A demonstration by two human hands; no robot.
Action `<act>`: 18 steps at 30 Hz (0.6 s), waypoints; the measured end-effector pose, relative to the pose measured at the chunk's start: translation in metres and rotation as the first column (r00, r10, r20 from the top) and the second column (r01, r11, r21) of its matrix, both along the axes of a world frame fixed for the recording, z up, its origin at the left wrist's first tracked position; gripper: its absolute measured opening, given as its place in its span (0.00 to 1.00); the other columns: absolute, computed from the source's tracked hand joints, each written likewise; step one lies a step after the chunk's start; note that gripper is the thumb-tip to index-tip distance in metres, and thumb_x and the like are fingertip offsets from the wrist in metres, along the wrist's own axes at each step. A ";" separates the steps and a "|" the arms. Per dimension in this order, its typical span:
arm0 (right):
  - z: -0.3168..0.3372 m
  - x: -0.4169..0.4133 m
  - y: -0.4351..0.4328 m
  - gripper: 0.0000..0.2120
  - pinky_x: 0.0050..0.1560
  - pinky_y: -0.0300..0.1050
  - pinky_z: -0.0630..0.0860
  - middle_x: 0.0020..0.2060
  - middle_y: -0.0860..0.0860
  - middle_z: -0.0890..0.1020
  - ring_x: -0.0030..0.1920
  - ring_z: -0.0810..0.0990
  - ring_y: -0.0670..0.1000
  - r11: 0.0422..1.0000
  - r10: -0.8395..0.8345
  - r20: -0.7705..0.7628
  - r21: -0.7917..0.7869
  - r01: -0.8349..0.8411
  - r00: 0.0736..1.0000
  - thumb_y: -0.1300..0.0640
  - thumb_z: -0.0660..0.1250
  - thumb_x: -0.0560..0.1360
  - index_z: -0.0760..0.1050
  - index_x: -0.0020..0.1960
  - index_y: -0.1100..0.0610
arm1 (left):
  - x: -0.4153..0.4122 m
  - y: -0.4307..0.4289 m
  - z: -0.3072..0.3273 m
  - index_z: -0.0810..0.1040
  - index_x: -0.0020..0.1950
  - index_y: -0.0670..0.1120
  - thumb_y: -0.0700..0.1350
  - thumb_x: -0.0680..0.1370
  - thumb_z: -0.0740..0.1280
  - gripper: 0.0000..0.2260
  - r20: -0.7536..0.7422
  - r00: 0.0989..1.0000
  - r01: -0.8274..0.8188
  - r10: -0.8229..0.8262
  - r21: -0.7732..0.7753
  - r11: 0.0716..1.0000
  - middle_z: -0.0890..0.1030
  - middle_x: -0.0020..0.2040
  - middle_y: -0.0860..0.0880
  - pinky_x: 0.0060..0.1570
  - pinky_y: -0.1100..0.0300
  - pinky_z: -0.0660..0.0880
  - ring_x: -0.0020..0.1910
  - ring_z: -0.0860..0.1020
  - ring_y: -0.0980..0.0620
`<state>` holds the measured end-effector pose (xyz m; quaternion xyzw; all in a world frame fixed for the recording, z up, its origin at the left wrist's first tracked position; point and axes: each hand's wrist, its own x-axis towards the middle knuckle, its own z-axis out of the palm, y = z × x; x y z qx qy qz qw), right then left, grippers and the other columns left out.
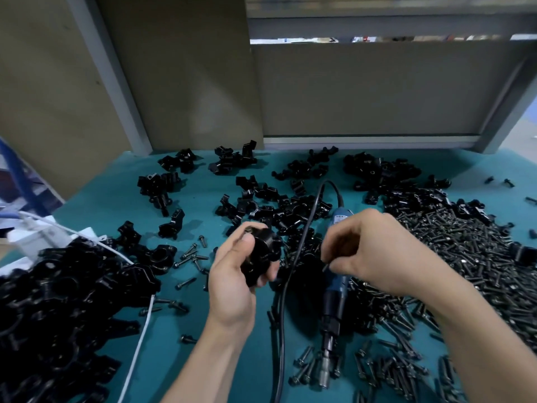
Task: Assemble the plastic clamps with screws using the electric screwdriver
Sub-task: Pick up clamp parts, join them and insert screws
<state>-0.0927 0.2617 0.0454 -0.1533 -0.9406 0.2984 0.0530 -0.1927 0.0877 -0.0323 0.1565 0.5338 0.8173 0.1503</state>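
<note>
- At mid-table, above the teal mat (180,344), our left hand (232,274) grips one black clamp (263,254), with the fingers curled round its body and the thumb on the near face.
- Our right hand (374,248) pinches what looks like a single screw (326,267) between thumb and fingertips. It is just beside the clamp, not touching it.
- The electric screwdriver (332,303) lies flat on the mat under the right hand, bit toward us, unheld. Its black cable (290,271) runs between our hands.
- Handling, our guess: the clamp is light, rigid and smooth, so it is likely to twist under driver torque. Hold it across the flat sides and keep the screw hole clear. The screw is tiny and easy to drop.
- Room: the screw heap (465,251) crowds the right, the clamp pile (58,301) the left, and loose clamps (290,210) lie behind. Bare mat shows only in a strip near us.
- A white cord (139,338) crosses the left side. The black cable could snag when we lift the driver.
</note>
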 end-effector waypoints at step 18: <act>-0.004 0.013 0.038 0.07 0.40 0.39 0.80 0.36 0.45 0.87 0.38 0.85 0.47 0.983 -0.146 0.419 0.161 0.085 0.896 0.55 0.76 0.74 0.86 0.40 0.45 | -0.002 0.002 0.001 0.72 0.48 0.45 0.52 0.78 0.61 0.11 0.237 0.936 0.283 -0.259 -0.074 0.956 0.79 0.36 0.43 0.28 0.61 0.63 0.28 0.69 0.51</act>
